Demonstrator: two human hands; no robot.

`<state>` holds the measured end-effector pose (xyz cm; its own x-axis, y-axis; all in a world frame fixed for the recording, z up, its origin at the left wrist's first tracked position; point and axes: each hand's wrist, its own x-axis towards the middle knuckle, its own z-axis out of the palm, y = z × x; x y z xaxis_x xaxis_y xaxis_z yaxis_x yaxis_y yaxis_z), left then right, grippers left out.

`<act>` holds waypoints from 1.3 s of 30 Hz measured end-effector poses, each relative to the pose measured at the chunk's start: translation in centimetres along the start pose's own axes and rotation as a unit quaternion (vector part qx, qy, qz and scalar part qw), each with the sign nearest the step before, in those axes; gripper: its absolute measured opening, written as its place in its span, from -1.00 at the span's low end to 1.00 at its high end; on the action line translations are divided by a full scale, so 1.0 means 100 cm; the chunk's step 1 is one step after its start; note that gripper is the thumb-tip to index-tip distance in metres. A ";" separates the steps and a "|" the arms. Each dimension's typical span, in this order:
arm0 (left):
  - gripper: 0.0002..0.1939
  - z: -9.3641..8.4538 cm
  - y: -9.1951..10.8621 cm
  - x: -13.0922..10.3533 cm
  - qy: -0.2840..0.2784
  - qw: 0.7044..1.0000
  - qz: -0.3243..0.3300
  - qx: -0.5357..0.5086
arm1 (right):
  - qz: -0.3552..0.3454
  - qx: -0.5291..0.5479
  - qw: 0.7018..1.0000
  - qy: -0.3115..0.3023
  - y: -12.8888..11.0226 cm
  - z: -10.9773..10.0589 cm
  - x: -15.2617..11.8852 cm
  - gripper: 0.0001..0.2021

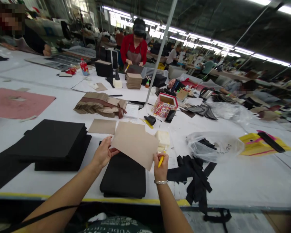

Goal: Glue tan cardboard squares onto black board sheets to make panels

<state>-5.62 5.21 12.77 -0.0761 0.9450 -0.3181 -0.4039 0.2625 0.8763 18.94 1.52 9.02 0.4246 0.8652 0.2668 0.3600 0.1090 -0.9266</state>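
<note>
Pinching tan sheet (135, 139), left hand (103, 152) half-curls; right hand (161, 170) clasps yellow tool (161, 160).

We take this for a factory workshop: rows of strip lights (289, 15) hang overhead, a co-worker in red (124, 50) works opposite us, and our broad white bench (247, 183) carries stacked black panels (123, 179) and bundled brown pieces (87, 105).

The tan sheet (135, 140) looks matt, papery; the bag (229, 144), glossy plastic.
</note>
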 end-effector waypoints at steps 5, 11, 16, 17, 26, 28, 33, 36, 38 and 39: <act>-0.66 -0.050 -0.056 -0.019 0.006 0.983 -0.051 0.176 | 0.001 -0.132 0.987 -0.092 0.030 -0.027 -0.042 -0.79; -0.69 -0.090 -0.090 -0.036 -0.008 0.908 0.041 0.416 | 0.002 -0.260 0.949 -0.180 0.061 -0.022 -0.076 -0.80; -0.67 -0.103 -0.099 -0.026 0.009 0.891 0.032 0.454 | -0.037 -0.291 0.938 -0.185 0.070 -0.001 -0.066 -0.76; -0.67 -0.105 -0.102 -0.023 0.014 0.893 0.025 0.450 | -0.037 -0.294 0.937 -0.186 0.072 0.003 -0.063 -0.76; -0.72 -0.113 -0.116 -0.007 0.028 0.921 -0.005 0.388 | -0.045 -0.304 0.933 -0.186 0.084 0.018 -0.054 -0.70; -0.72 -0.114 -0.116 -0.005 0.030 0.922 -0.010 0.386 | -0.043 -0.304 0.933 -0.190 0.084 0.019 -0.053 -0.70; -0.71 -0.112 -0.116 -0.003 0.027 0.918 -0.018 0.395 | -0.022 -0.307 0.931 -0.198 0.084 0.020 -0.052 -0.75; -0.66 -0.111 -0.116 -0.003 0.030 0.912 -0.030 0.407 | -0.003 -0.317 0.926 -0.204 0.080 0.019 -0.051 -0.78; -0.64 -0.111 -0.116 -0.002 0.027 0.907 -0.040 0.418 | 0.007 -0.330 0.921 -0.208 0.077 0.019 -0.050 -0.79; -0.63 -0.111 -0.116 -0.001 0.022 0.905 -0.045 0.422 | 0.010 -0.337 0.918 -0.209 0.076 0.020 -0.049 -0.80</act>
<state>-11.02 -0.12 -1.36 -0.1218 0.9082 -0.4004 0.4286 0.4120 0.8041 17.94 -0.96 0.10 0.1312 0.9914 -0.0037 0.8480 -0.1141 -0.5175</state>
